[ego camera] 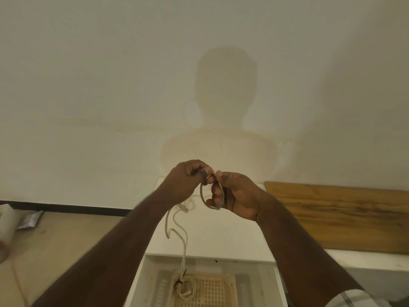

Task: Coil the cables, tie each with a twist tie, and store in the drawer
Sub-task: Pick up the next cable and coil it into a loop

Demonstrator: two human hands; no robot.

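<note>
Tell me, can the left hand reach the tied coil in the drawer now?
Probably not yet: the left hand holds the cable with the right hand. The path down to the coil looks free.

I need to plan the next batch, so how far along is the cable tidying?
Done: one white coiled cable, bound with a dark twist tie, lies in the open white drawer. In hand: the left hand and right hand are looping a grey cable, its tail hanging loose. Left: finish coiling, tie it, and store it.
</note>
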